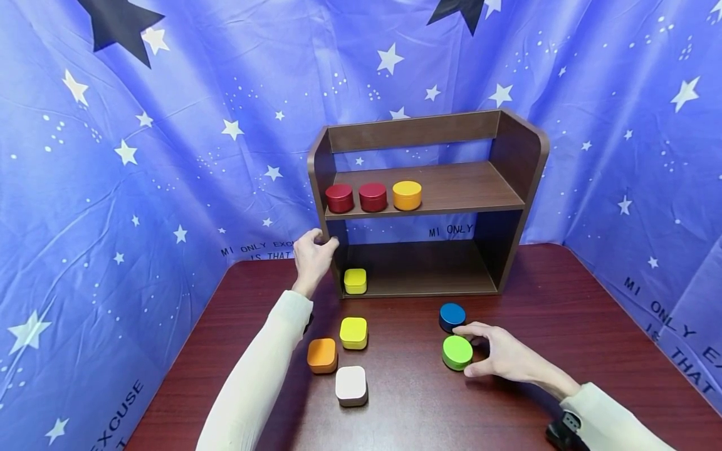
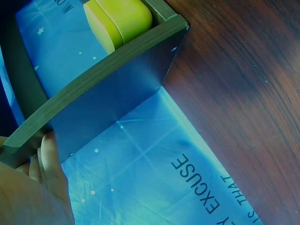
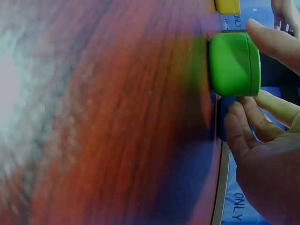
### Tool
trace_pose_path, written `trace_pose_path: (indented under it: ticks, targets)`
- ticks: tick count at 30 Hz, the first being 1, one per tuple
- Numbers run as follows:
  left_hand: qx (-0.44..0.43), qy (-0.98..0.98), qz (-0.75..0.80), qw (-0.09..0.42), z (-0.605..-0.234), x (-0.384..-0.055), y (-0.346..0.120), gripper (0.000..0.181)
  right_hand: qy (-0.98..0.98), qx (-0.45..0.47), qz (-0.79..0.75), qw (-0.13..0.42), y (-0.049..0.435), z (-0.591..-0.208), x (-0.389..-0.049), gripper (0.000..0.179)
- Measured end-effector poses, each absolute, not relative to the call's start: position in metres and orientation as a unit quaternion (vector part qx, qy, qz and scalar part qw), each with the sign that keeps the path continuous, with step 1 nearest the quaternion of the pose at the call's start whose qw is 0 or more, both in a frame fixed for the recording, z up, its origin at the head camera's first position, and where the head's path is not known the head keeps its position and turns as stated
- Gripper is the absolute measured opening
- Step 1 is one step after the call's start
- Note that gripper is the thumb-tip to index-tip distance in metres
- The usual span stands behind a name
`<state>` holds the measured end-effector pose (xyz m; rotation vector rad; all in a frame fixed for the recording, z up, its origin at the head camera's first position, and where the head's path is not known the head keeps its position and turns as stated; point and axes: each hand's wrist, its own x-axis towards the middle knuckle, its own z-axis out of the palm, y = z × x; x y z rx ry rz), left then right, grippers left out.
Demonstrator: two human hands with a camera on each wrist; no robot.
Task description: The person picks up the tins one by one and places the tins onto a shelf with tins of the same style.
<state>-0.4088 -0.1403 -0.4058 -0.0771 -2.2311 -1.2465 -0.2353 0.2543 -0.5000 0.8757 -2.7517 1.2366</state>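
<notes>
At the left side of a brown two-tier shelf [image 1: 510, 150], my left hand [image 1: 314, 255] grips the front edge of the side panel. In the left wrist view its fingers [image 2: 51, 157] lie along the panel's outer face. My right hand [image 1: 502, 354] is beside a round green tin [image 1: 457, 352], thumb and fingers spread apart around its right side. In the right wrist view a gap shows between thumb and green tin. Just behind it stands a round blue tin [image 1: 452, 317], close to the fingertips.
Two red tins [image 1: 373, 197] and an orange-yellow tin [image 1: 407, 195] stand on the upper tier. A square yellow tin [image 1: 355, 281] sits at the lower tier's left end. Another yellow tin [image 1: 353, 333], an orange tin [image 1: 323, 356] and a white tin [image 1: 351, 386] are on the table [image 1: 406, 401].
</notes>
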Motion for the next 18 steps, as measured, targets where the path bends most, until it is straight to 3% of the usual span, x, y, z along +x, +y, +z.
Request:
trace_pose_path:
  ticks: [18]
  targets:
    - [-0.031, -0.833, -0.470, 0.290, -0.4056, -0.4090, -0.1404, 0.019, -0.879, 0.271, 0.392, -0.004, 0.2499, -0.5067, -0.2387, 0.068]
